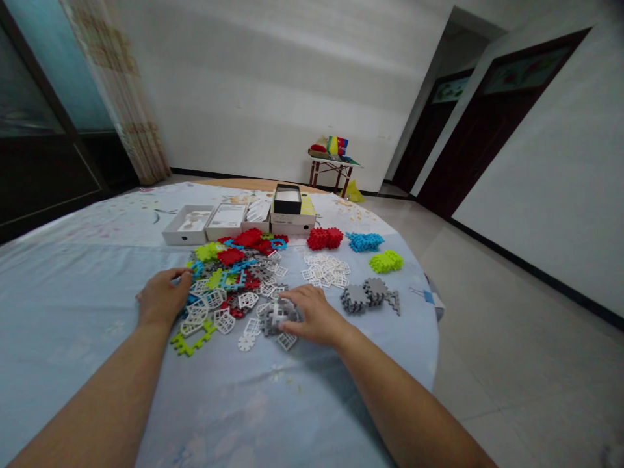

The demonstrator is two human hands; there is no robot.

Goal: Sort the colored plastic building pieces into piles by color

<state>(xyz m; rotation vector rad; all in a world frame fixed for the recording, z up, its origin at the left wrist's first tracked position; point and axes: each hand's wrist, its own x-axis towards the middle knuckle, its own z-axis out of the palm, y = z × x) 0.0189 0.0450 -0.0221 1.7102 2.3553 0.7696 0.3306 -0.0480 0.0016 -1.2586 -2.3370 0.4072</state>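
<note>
A mixed heap of flat plastic interlocking pieces (pixel 234 279) in red, green, blue, grey and white lies on the light blue tablecloth (pixel 73 312). My left hand (pixel 163 296) rests at the heap's left edge, fingers curled onto the pieces; what they grip is hidden. My right hand (pixel 314 315) is closed on a small grey and white cluster of joined pieces (pixel 277 317) at the heap's near right.
Sorted piles lie to the right: red (pixel 325 238), blue (pixel 364 242), green (pixel 386 261), white (pixel 325 270), grey (pixel 368 296). Open white boxes (pixel 195 224) and a black box (pixel 287 200) stand behind. The table edge drops to tiled floor at right. A small table (pixel 331 166) stands by the wall.
</note>
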